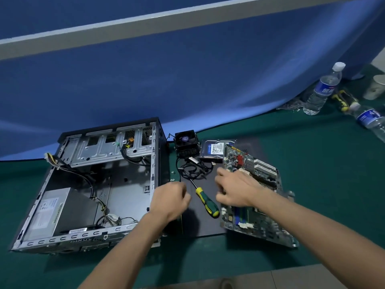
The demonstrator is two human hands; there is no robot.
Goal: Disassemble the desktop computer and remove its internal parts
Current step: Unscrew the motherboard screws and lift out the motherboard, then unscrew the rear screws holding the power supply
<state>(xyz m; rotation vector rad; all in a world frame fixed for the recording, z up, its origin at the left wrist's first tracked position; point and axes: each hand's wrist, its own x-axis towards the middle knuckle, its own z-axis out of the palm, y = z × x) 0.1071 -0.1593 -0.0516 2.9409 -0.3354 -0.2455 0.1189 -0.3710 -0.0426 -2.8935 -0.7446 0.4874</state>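
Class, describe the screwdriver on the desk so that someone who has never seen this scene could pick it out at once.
Find the open computer case on the green desk; right of it lies a dark mat. The screwdriver lies slanted on that mat, between the left hand and the right hand. Its green and yellow handle sets it apart from the black cables and grey parts nearby.

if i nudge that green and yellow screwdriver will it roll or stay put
The screwdriver would probably roll: its handle looks rounded and it lies free on the flat dark mat. It should feel stiff, likely heavier at the thick handle than at the thin shaft. The rubbery-looking grip may slow any sliding.
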